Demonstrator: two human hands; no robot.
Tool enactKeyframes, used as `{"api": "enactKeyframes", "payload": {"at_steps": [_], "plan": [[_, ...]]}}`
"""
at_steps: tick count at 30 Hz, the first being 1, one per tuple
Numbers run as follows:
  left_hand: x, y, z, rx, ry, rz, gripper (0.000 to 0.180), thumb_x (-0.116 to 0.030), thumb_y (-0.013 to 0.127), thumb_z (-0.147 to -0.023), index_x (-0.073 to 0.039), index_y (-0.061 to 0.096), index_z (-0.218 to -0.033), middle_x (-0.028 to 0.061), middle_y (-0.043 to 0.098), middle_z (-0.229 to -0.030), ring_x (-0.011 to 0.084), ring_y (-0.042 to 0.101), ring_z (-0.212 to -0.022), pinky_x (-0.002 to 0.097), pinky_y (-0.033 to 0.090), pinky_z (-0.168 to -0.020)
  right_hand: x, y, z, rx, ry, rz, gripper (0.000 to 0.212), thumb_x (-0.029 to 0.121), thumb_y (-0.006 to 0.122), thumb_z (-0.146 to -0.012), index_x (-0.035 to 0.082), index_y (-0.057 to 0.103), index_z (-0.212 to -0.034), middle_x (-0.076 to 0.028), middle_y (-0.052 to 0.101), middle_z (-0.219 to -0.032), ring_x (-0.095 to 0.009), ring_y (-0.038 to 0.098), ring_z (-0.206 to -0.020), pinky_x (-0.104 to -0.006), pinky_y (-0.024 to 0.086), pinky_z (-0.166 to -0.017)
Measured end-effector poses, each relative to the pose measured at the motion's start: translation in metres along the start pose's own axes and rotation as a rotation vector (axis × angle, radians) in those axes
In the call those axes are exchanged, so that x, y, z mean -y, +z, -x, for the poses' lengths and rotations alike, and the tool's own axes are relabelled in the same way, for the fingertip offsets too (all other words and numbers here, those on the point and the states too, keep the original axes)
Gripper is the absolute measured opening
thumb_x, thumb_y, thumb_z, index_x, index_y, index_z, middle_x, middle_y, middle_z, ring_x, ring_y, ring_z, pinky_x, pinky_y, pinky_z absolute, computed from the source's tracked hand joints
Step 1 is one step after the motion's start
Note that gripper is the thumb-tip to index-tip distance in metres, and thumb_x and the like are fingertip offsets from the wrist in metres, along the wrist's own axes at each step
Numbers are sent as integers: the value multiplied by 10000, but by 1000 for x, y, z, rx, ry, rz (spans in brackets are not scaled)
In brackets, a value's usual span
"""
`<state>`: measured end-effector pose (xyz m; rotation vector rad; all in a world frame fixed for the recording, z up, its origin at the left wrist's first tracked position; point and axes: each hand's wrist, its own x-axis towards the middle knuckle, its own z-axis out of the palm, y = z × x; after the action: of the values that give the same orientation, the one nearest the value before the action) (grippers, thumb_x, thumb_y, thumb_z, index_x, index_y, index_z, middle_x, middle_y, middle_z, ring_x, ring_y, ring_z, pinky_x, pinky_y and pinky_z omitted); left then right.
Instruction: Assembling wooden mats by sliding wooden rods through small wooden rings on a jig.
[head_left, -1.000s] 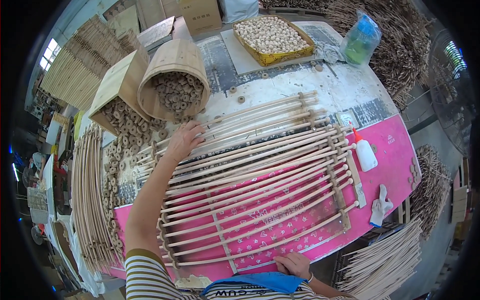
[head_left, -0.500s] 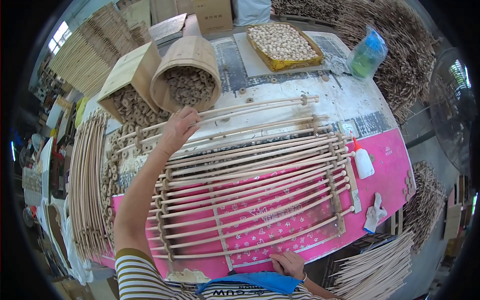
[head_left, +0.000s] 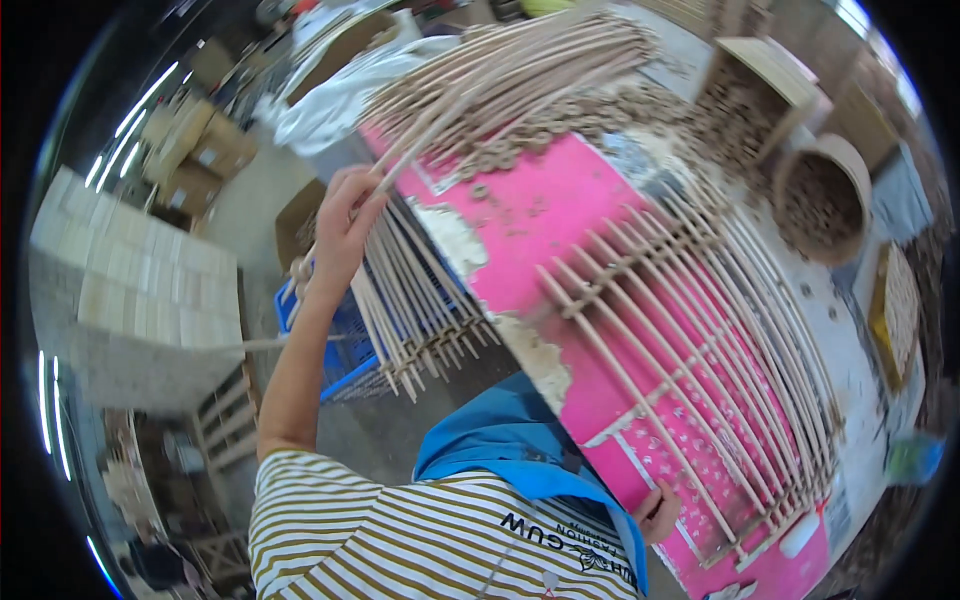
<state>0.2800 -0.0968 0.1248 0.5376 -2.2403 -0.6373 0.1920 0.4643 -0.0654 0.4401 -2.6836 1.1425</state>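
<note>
My left hand (head_left: 350, 215) is closed around a few long wooden rods (head_left: 440, 120). They slant through the grip toward the far bundle and are blurred. Below that hand, more rods with ring pieces (head_left: 425, 335) lie over a blue plastic crate (head_left: 352, 382). At the table's near edge rests my right hand (head_left: 658, 512), fingers loosely bent, with nothing seen in it. Beside it, a row of parallel rods (head_left: 690, 350) with wooden rings lies across the pink table covering (head_left: 535, 215). A white glue bottle (head_left: 800, 535) sits near the rods' ends.
A large bundle of rods (head_left: 545, 75) lies at the table's far end, next to scattered wooden rings (head_left: 500, 155). A wooden box (head_left: 770, 75) and a wooden bucket (head_left: 825, 195) hold more rings. The yellow tray (head_left: 885, 320) and a bagged bottle (head_left: 912, 458) are at far right.
My view has swung left. My left hand has gone from the far rods on the table to over the crate side, now with rods in it. My right hand stays by the table edge.
</note>
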Motion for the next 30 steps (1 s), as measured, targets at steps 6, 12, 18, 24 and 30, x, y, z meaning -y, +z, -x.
{"api": "enactKeyframes", "payload": {"at_steps": [6,12,18,24,30], "plan": [[74,-96,185,-455,-363,-236,131,-103,659,-1019,-3,660,-1103,78,613,-1051,184,576,-933,309,475,-846,-10,1,1,42,9,34,253,77,570,-1061,-56,685,-1242,-215,693,-1090,-339,674,-954,-411,540,-830],[183,-69,315,-643,-697,-447,173,-169,691,-1004,-8,659,-1057,108,582,-964,254,568,-861,364,480,-814,-40,-3,0,78,77,54,294,102,554,-1080,-77,656,-1290,-217,694,-1212,-296,695,-1053,-350,563,-899],[287,-24,374,-693,-839,-566,166,-177,718,-973,-38,673,-1053,150,612,-1002,322,597,-876,433,495,-820,-69,-15,-1,212,128,115,312,135,557,-1088,-60,646,-1315,-198,686,-1249,-289,679,-1073,-352,544,-941],[357,24,350,-659,-1097,-508,204,-245,728,-961,-61,689,-1041,158,622,-998,355,618,-941,467,503,-849,-33,-18,3,145,183,123,315,154,556,-1096,-49,616,-1330,-182,667,-1280,-266,639,-1138,-358,505,-1005],[412,26,373,-611,-962,-517,174,-151,684,-908,12,746,-905,183,721,-791,291,669,-723,447,526,-697,-1,-6,-3,154,171,63,258,71,604,-1034,-21,636,-1273,-119,670,-1146,-211,640,-1041,-334,514,-940]]}}
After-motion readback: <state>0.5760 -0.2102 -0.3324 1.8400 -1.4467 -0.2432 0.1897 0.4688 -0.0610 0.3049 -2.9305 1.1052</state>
